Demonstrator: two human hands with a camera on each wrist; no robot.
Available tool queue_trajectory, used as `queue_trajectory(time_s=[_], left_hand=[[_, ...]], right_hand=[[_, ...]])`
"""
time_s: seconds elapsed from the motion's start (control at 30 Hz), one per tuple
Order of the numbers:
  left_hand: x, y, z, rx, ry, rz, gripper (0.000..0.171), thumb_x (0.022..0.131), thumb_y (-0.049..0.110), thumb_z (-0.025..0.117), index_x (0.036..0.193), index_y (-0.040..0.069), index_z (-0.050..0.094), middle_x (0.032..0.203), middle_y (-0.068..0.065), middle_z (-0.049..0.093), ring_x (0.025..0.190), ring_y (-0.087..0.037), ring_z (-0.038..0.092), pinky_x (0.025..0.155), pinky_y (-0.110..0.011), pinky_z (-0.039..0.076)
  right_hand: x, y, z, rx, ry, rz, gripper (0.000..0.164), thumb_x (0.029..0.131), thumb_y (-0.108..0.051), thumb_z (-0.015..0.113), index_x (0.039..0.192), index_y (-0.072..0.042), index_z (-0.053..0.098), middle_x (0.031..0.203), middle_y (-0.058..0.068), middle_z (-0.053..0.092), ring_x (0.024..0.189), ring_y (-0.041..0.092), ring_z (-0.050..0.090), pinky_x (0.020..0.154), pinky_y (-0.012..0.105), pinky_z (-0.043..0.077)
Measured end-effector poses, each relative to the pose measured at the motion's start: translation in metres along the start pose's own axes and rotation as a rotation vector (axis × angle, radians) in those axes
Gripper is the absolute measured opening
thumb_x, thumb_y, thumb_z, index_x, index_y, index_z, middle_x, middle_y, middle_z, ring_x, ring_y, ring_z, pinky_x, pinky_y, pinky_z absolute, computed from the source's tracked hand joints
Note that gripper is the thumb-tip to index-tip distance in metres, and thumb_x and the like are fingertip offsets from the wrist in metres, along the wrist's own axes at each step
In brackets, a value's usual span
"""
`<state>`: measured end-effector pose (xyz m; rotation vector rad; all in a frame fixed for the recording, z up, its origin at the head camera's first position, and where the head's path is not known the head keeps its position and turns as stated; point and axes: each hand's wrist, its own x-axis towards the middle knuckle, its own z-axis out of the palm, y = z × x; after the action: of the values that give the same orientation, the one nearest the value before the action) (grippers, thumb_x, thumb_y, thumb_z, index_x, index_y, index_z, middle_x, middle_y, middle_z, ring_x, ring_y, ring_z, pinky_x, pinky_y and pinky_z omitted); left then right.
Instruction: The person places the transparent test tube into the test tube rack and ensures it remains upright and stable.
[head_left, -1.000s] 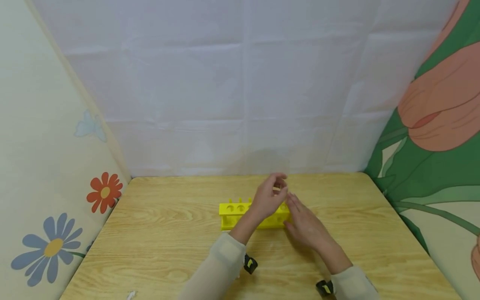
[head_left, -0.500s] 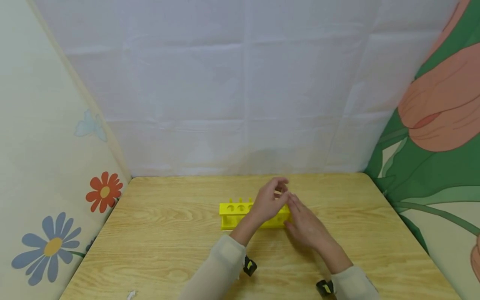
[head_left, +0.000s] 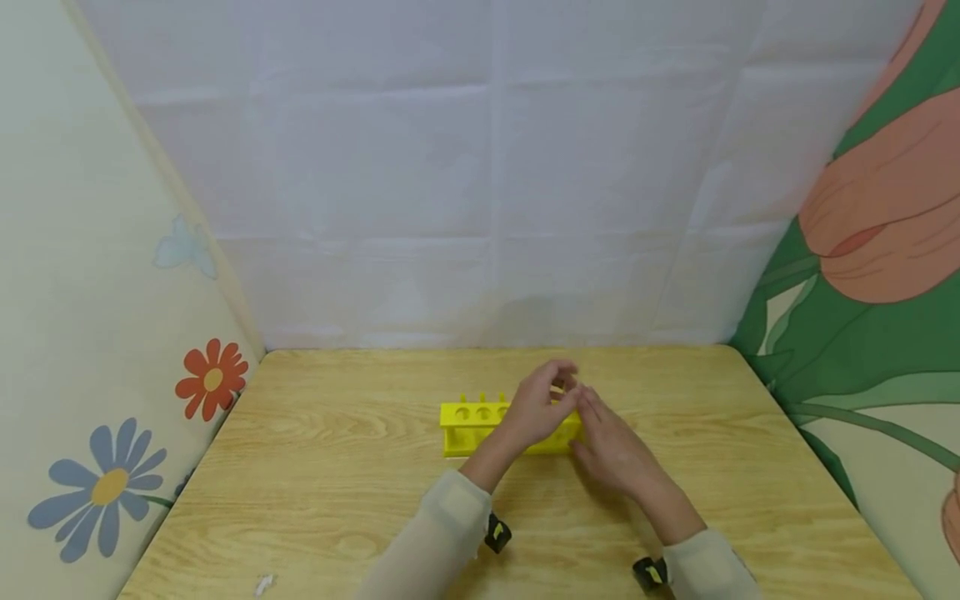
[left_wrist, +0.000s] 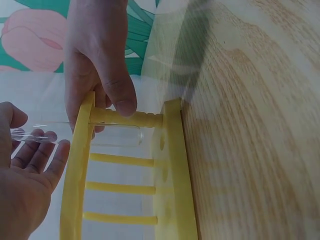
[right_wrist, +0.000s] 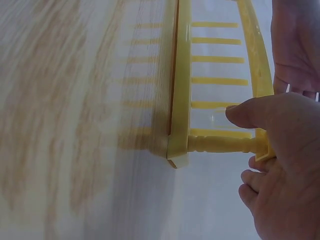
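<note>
A yellow test tube rack stands upright on the table, with round holes along its top plate. My left hand is above the rack's right end, its thumb and fingers pinching the upper part of a clear test tube. In the left wrist view the tube passes through the top plate, and its rounded bottom is above the lower plate. My right hand grips the rack's right end, thumb along the turned end post. The head view hides the tube behind my fingers.
The wood-grain table ends at a white cloth backdrop. A small white scrap lies near the front left. Flower-printed panels flank the table. Dark wrist devices show at both sleeves.
My left hand has come down a little toward the rack with the test tube. The right hand and the rack keep their place; the head view has shifted slightly.
</note>
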<state>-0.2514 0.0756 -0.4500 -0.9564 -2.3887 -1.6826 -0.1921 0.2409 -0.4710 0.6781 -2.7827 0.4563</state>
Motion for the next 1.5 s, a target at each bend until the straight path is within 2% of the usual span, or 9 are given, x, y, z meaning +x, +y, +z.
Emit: queue_trajectory(time_s=[0.33, 0.63, 0.83, 1.1, 1.5], left_hand=[[-0.001, -0.007, 0.005, 0.039, -0.048, -0.029, 0.037, 0.099, 0.008, 0.063, 0.134, -0.001, 0.055, 0.116, -0.009, 0.065, 0.101, -0.010, 0.060, 0.088, -0.016, 0.054], [-0.004, -0.009, 0.005, 0.115, -0.077, -0.002, 0.037, 0.100, 0.014, 0.062, 0.135, 0.003, 0.056, 0.122, -0.008, 0.064, 0.104, -0.010, 0.060, 0.090, -0.016, 0.053], [-0.005, -0.012, 0.005, 0.121, -0.075, 0.011, 0.036, 0.100, 0.013, 0.063, 0.133, 0.002, 0.056, 0.122, -0.009, 0.064, 0.104, -0.011, 0.060, 0.090, -0.016, 0.053], [-0.006, -0.012, 0.003, 0.110, -0.095, -0.008, 0.036, 0.101, 0.015, 0.061, 0.134, 0.003, 0.056, 0.123, -0.006, 0.063, 0.106, -0.010, 0.060, 0.093, -0.019, 0.053], [-0.005, -0.012, 0.002, 0.159, -0.115, -0.017, 0.034, 0.099, 0.014, 0.063, 0.131, 0.006, 0.057, 0.120, -0.003, 0.063, 0.108, -0.010, 0.059, 0.095, -0.017, 0.051]], right_hand=[[0.001, 0.001, 0.002, 0.025, 0.016, -0.022, 0.077, 0.087, -0.005, 0.076, 0.150, 0.008, 0.034, 0.156, 0.029, 0.036, 0.142, 0.045, 0.039, 0.114, 0.058, 0.037], [-0.001, 0.000, 0.001, 0.026, 0.042, -0.048, 0.070, 0.086, -0.004, 0.077, 0.144, 0.008, 0.040, 0.153, 0.029, 0.040, 0.140, 0.046, 0.040, 0.113, 0.059, 0.038], [-0.001, 0.000, 0.001, 0.041, 0.051, -0.059, 0.070, 0.086, -0.002, 0.077, 0.144, 0.007, 0.039, 0.153, 0.028, 0.039, 0.140, 0.047, 0.041, 0.113, 0.059, 0.038], [-0.001, 0.002, 0.004, 0.035, 0.100, -0.113, 0.078, 0.083, 0.001, 0.078, 0.148, 0.007, 0.036, 0.153, 0.027, 0.040, 0.140, 0.046, 0.041, 0.112, 0.060, 0.039], [-0.001, 0.004, 0.005, 0.035, 0.079, -0.074, 0.074, 0.085, -0.001, 0.076, 0.146, 0.005, 0.036, 0.153, 0.029, 0.040, 0.138, 0.049, 0.041, 0.111, 0.060, 0.039]])
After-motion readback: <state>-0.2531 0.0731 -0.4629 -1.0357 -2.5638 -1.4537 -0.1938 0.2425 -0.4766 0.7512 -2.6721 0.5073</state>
